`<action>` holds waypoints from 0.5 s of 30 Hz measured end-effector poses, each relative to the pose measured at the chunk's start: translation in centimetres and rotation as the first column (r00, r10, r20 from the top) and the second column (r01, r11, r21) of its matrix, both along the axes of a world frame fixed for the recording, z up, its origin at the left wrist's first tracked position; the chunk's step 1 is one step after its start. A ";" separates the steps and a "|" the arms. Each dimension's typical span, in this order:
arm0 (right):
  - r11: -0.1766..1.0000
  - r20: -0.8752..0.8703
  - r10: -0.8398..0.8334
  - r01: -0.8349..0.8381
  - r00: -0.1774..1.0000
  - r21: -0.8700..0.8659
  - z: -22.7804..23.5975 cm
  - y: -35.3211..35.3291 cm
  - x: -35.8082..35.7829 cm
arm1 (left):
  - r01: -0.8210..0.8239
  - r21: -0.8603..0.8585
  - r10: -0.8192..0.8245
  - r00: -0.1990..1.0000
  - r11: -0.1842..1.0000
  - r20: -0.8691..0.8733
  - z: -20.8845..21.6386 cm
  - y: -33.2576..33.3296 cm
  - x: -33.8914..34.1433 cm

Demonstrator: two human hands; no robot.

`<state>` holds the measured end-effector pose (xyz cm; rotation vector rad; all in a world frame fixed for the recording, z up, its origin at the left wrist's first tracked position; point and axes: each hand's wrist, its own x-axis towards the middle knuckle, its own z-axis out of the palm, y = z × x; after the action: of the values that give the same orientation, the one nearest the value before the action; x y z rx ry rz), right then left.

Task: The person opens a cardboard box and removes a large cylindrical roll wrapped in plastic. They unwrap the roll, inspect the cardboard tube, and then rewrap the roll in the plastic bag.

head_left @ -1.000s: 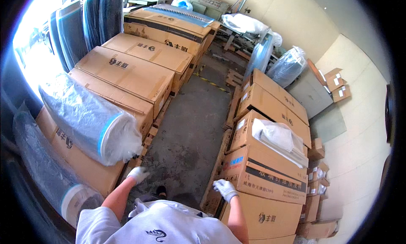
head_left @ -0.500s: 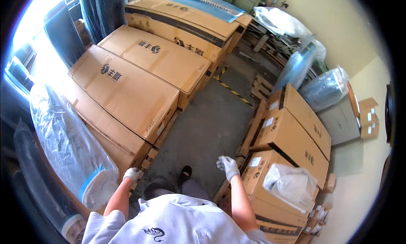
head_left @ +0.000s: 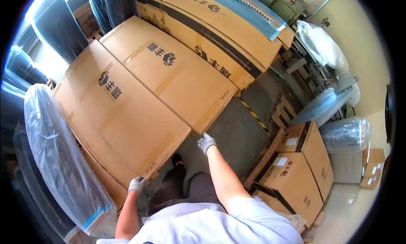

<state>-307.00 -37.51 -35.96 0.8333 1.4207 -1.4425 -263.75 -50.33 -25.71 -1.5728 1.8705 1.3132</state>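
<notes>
Stands at a closed cardboard box (head_left: pixel 131 117), as yet unlifted in the left row (head_left: pixel 182 83), with left hand (head_left: pixel 137 184) at its corner, impossible to tell if gripping, and right hand (head_left: pixel 207 143) loosely spread nearby.

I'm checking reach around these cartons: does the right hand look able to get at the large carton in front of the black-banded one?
Probably yes: the gloved right hand is close by the near corner of that large carton, with nothing visible in the way; whether they touch is unclear.
</notes>
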 end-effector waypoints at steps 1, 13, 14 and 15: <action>1.000 -0.014 -0.024 0.024 1.000 0.009 -1.5 -1.0 -1.1 | -0.049 -0.023 0.048 0.998 0.999 -0.047 -0.4 -1.2 -1.9; 0.997 0.285 -0.053 0.034 0.957 0.071 -4.6 -3.2 -6.2 | 0.060 -0.057 -0.066 0.992 0.997 -0.111 1.2 -6.6 -21.9; 0.995 0.309 -0.067 0.040 0.949 0.093 -4.1 -3.3 -6.4 | 0.064 -0.041 -0.068 0.991 0.997 -0.111 1.1 -6.5 -23.0; 0.995 0.326 -0.077 0.052 0.942 0.085 -3.0 -3.2 -6.6 | 0.075 -0.009 -0.075 0.995 0.997 -0.071 1.1 -6.5 -24.1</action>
<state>-313.63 -40.67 -38.95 1.1216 1.2062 -1.2340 -287.82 -56.78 -24.59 -1.4613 1.9578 1.3481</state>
